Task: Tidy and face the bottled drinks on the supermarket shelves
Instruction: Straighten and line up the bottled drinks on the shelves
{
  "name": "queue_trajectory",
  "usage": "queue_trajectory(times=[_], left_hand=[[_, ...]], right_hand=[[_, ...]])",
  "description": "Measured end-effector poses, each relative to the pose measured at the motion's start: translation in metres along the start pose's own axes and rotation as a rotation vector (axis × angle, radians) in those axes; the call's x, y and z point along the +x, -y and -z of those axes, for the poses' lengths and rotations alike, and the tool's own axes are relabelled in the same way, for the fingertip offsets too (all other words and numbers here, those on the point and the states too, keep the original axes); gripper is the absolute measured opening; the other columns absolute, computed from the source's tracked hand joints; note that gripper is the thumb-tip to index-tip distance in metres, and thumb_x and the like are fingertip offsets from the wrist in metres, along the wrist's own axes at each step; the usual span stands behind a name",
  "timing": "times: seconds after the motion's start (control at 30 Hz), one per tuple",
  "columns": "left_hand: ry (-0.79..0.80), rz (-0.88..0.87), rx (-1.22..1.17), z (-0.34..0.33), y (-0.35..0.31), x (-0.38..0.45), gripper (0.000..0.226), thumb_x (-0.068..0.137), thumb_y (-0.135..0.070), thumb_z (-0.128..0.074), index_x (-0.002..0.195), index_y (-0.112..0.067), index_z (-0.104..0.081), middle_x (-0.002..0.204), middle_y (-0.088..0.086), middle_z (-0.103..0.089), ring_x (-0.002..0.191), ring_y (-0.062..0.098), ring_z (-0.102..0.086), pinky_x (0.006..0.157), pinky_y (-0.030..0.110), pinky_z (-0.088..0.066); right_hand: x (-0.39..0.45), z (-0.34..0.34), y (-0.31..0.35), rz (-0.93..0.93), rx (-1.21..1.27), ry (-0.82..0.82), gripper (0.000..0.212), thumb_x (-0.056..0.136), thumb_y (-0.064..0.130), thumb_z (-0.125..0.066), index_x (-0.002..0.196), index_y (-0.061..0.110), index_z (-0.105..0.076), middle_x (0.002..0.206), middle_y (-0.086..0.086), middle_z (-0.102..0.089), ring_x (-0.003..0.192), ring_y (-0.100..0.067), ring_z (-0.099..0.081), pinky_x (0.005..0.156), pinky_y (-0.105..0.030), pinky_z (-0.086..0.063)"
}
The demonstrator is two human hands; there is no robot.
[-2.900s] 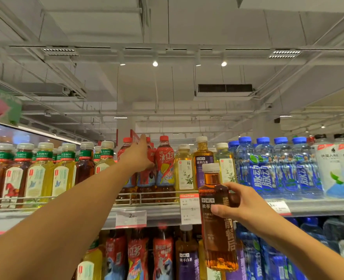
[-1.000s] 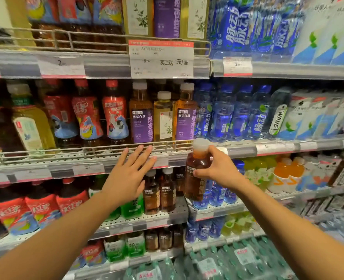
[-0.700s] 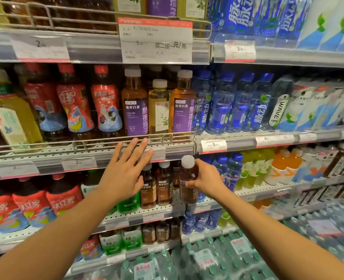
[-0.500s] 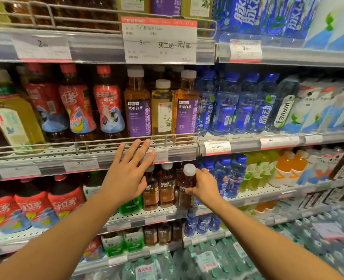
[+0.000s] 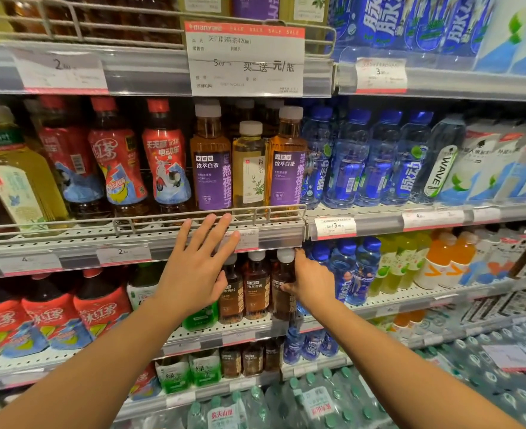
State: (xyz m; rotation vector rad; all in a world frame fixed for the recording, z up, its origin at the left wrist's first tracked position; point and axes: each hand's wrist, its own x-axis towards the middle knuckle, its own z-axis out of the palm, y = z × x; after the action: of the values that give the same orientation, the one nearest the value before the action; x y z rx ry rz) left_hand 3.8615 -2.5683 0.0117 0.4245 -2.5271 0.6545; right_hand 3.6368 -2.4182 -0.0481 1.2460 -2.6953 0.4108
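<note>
Since the previous frames the dark tea bottle [image 5: 283, 283] has gone from mid-air in front of the rack into the third shelf down, now standing upright at the right end of a row of two matching dark tea bottles [image 5: 244, 287], close against its neighbour. Right hand [image 5: 312, 281] is closed round its right flank at label height, thumb on the front face, other fingers hidden behind, so exact wrap unclear. Left hand [image 5: 198, 267] holds nothing: fingers splayed flat, tips over the price rail [image 5: 131, 252] of the shelf above; contact with the rail can't be confirmed. Handling judgement: full PET bottle, moderately heavy for its size, stiff enough under a firm squeeze, glossy sleeve likely a bit slick. Not fragile, but tall and narrow, so tips easily and could knock the neighbours. Best hold is mid-body on the label or just under the white cap [image 5: 285, 254] for twisting. Label appears turned partly sideways; probably needs a small rotation to face front.
</note>
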Motion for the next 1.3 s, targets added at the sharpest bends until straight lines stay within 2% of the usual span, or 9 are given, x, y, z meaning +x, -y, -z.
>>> queue_trajectory(times=[0.1,0.27,0.4,0.5,0.6,0.73,0.9,1.1,1.3], left_hand=[[0.002,0.008,-0.010,0.000,-0.002,0.000,0.077,0.085,-0.038,-0.063,0.155,-0.019,-0.038,0.168,0.012,-0.015,0.154,0.037,-0.016,0.119,0.065,-0.016],[0.014,0.014,-0.011,0.002,-0.002,0.000,0.075,0.085,-0.038,-0.062,0.155,-0.020,-0.039,0.168,0.012,-0.015,0.154,0.036,-0.015,0.120,0.064,-0.016],[0.023,0.019,-0.012,0.003,-0.002,0.000,0.075,0.086,-0.038,-0.061,0.155,-0.020,-0.038,0.168,0.012,-0.014,0.155,0.036,-0.014,0.120,0.064,-0.015],[0.024,0.025,-0.007,0.003,-0.003,0.000,0.075,0.086,-0.039,-0.061,0.155,-0.020,-0.038,0.169,0.011,-0.014,0.155,0.036,-0.014,0.120,0.064,-0.015],[0.015,0.024,-0.008,0.003,-0.004,0.000,0.076,0.085,-0.039,-0.063,0.154,-0.019,-0.039,0.168,0.012,-0.016,0.155,0.036,-0.015,0.119,0.064,-0.016],[0.004,0.025,-0.016,0.002,-0.004,0.000,0.075,0.085,-0.038,-0.062,0.154,-0.019,-0.040,0.168,0.012,-0.016,0.154,0.036,-0.015,0.119,0.064,-0.017],[0.006,0.032,-0.022,0.001,-0.004,0.000,0.074,0.085,-0.038,-0.062,0.153,-0.019,-0.040,0.168,0.012,-0.016,0.154,0.036,-0.015,0.120,0.064,-0.015],[0.017,0.038,-0.019,0.000,-0.005,0.000,0.074,0.085,-0.039,-0.061,0.154,-0.019,-0.040,0.168,0.011,-0.014,0.155,0.036,-0.013,0.121,0.063,-0.013],[0.033,0.045,-0.034,0.000,-0.006,-0.001,0.074,0.085,-0.040,-0.061,0.153,-0.020,-0.041,0.168,0.011,-0.015,0.155,0.036,-0.013,0.121,0.063,-0.014]], right_hand=[[0.006,0.000,-0.003,-0.039,0.064,0.031,0.075,0.077,0.041,-0.087,0.131,0.012,-0.044,0.110,-0.009,-0.073,0.101,-0.036,-0.070,0.071,-0.043,-0.055],[0.011,-0.002,-0.005,-0.026,0.104,0.046,0.073,0.077,0.038,-0.088,0.131,0.009,-0.047,0.111,-0.012,-0.072,0.103,-0.036,-0.069,0.075,-0.041,-0.052],[0.012,-0.003,-0.005,-0.058,0.179,0.015,0.067,0.081,0.048,-0.082,0.127,0.012,-0.049,0.111,-0.010,-0.070,0.101,-0.036,-0.068,0.078,-0.044,-0.056],[0.016,0.000,-0.006,-0.087,0.265,-0.030,0.060,0.084,0.061,-0.073,0.112,0.013,-0.053,0.101,-0.008,-0.070,0.093,-0.034,-0.067,0.074,-0.045,-0.057],[0.020,0.002,-0.005,-0.111,0.276,-0.039,0.054,0.085,0.064,-0.070,0.104,0.015,-0.056,0.096,-0.006,-0.069,0.088,-0.031,-0.067,0.070,-0.044,-0.058],[0.023,-0.002,-0.004,-0.103,0.273,-0.056,0.048,0.089,0.057,-0.069,0.105,0.012,-0.060,0.096,-0.008,-0.071,0.090,-0.031,-0.068,0.066,-0.038,-0.053],[0.029,-0.003,-0.005,0.015,0.263,-0.039,0.047,0.096,0.050,-0.064,0.111,0.006,-0.062,0.100,-0.015,-0.071,0.095,-0.035,-0.066,0.069,-0.038,-0.045],[0.039,0.000,-0.005,0.062,0.189,0.048,0.053,0.100,0.053,-0.056,0.121,0.005,-0.060,0.116,-0.016,-0.066,0.110,-0.035,-0.059,0.082,-0.041,-0.047],[0.043,-0.006,-0.009,0.041,0.209,0.090,0.058,0.098,0.057,-0.056,0.130,0.009,-0.057,0.120,-0.014,-0.066,0.114,-0.033,-0.058,0.085,-0.040,-0.049]])
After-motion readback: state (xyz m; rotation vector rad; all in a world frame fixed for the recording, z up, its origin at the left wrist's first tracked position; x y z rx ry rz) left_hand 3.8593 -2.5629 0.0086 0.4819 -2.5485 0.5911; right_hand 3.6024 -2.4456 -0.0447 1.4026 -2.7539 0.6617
